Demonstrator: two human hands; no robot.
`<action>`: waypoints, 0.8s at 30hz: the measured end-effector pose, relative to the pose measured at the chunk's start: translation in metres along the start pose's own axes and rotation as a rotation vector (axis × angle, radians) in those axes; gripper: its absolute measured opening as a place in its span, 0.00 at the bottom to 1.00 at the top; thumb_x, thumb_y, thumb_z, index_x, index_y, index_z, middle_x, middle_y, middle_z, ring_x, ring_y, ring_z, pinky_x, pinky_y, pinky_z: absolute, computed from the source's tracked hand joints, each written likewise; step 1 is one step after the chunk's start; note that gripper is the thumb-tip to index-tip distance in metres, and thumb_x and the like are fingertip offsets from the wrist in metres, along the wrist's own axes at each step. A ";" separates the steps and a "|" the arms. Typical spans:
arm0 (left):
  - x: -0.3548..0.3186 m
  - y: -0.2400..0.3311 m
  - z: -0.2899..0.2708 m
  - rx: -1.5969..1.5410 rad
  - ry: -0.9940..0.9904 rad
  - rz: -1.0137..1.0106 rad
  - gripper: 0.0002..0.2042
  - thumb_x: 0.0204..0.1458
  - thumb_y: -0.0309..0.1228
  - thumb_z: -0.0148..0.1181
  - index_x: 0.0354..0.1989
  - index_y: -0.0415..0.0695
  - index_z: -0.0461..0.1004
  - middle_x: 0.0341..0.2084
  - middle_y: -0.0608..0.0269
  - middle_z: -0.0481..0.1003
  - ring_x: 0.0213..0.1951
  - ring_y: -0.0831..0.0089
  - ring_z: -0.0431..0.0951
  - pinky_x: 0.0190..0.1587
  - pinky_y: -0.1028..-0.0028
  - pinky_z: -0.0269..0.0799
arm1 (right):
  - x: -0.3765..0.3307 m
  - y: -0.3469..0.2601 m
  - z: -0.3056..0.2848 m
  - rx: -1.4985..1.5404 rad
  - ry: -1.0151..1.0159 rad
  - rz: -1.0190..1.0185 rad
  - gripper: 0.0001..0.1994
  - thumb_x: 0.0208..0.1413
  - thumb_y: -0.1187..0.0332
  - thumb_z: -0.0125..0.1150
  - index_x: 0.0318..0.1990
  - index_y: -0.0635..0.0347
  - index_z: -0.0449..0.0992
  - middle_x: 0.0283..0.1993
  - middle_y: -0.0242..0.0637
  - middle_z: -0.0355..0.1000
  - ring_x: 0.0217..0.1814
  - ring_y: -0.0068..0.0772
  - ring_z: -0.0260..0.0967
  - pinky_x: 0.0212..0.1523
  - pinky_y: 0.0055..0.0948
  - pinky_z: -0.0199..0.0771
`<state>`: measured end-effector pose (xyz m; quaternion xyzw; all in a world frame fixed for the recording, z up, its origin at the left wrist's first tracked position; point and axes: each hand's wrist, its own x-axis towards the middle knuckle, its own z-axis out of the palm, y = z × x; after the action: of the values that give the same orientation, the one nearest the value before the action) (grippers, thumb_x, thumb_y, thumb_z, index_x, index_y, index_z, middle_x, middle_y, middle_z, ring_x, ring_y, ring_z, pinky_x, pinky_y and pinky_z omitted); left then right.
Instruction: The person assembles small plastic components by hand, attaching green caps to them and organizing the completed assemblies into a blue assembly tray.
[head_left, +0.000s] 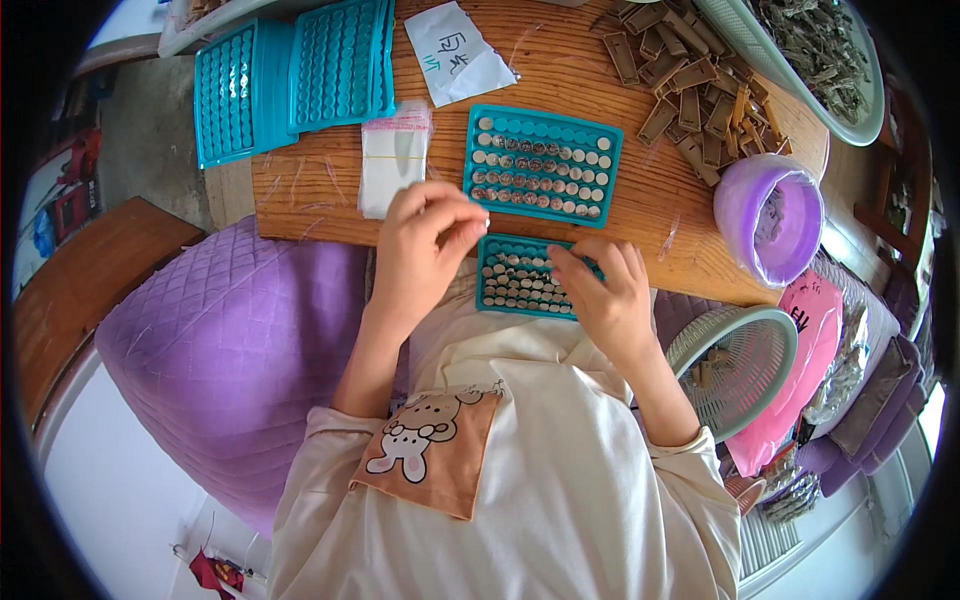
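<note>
Seated at a wooden table (pixel 640 215), a worker pinches the left hand (pixel 425 240) shut on what appears to be a small silver button cell, too tiny to make out, beside a teal tray (pixel 525 278) at the table's near edge. Further right, the right hand (pixel 605 290) rests fingers-down on that tray, gripping nothing; steadying it so should help each cell seat cleanly.

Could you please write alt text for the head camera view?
Two bare hands work over a teal tray of small round silver cells: the left hand pinches something small, the right hand rests on the tray. A fuller tray lies beyond on the wooden table.
</note>
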<state>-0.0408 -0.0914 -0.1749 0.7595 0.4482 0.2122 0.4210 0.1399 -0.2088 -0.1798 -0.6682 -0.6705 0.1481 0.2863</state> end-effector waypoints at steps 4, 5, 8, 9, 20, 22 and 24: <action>0.037 0.005 0.006 0.043 0.072 -0.009 0.04 0.41 0.25 0.63 0.27 0.44 0.76 0.30 0.64 0.71 0.33 0.67 0.70 0.33 0.72 0.68 | -0.005 0.002 0.005 -0.017 -0.030 -0.030 0.13 0.36 0.74 0.61 0.35 0.55 0.76 0.33 0.29 0.66 0.34 0.30 0.62 0.35 0.30 0.62; 0.045 0.003 0.007 0.063 0.066 -0.046 0.04 0.41 0.26 0.63 0.28 0.45 0.77 0.30 0.64 0.71 0.34 0.66 0.69 0.36 0.71 0.67 | -0.006 0.002 0.004 -0.006 -0.029 -0.036 0.12 0.37 0.74 0.60 0.35 0.55 0.76 0.33 0.29 0.66 0.34 0.31 0.63 0.36 0.31 0.62; 0.063 0.000 0.009 0.283 0.124 0.084 0.04 0.41 0.28 0.63 0.28 0.46 0.77 0.30 0.65 0.71 0.36 0.65 0.69 0.38 0.70 0.66 | -0.004 0.003 0.006 0.021 -0.015 -0.032 0.12 0.36 0.74 0.60 0.34 0.55 0.76 0.33 0.29 0.66 0.35 0.30 0.63 0.36 0.31 0.61; 0.065 0.002 0.010 0.284 0.120 0.043 0.05 0.41 0.29 0.63 0.27 0.46 0.78 0.30 0.66 0.72 0.37 0.64 0.68 0.40 0.69 0.66 | -0.004 0.001 0.005 0.019 -0.014 -0.028 0.12 0.36 0.74 0.60 0.34 0.55 0.76 0.33 0.29 0.66 0.35 0.30 0.63 0.36 0.31 0.61; 0.074 0.003 0.018 0.401 0.140 0.046 0.04 0.41 0.28 0.62 0.27 0.47 0.78 0.31 0.67 0.72 0.36 0.63 0.68 0.39 0.69 0.66 | -0.002 0.000 0.005 0.052 -0.042 0.048 0.09 0.37 0.74 0.64 0.30 0.54 0.75 0.34 0.30 0.67 0.35 0.35 0.63 0.37 0.32 0.61; 0.075 0.004 0.019 0.403 0.138 0.049 0.04 0.41 0.28 0.62 0.27 0.47 0.78 0.31 0.67 0.72 0.36 0.64 0.68 0.39 0.69 0.66 | -0.002 0.001 0.006 0.049 -0.030 0.040 0.09 0.37 0.74 0.61 0.30 0.55 0.75 0.33 0.30 0.66 0.35 0.33 0.63 0.37 0.32 0.61; 0.076 0.004 0.020 0.413 0.135 0.064 0.04 0.41 0.28 0.63 0.27 0.47 0.79 0.31 0.67 0.72 0.35 0.64 0.68 0.39 0.69 0.66 | -0.002 0.001 0.006 0.046 -0.017 0.031 0.08 0.37 0.75 0.57 0.30 0.56 0.74 0.33 0.30 0.65 0.35 0.32 0.63 0.37 0.32 0.61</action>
<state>0.0138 -0.0364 -0.1872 0.8275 0.4850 0.1794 0.2187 0.1370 -0.2092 -0.1858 -0.6706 -0.6589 0.1738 0.2934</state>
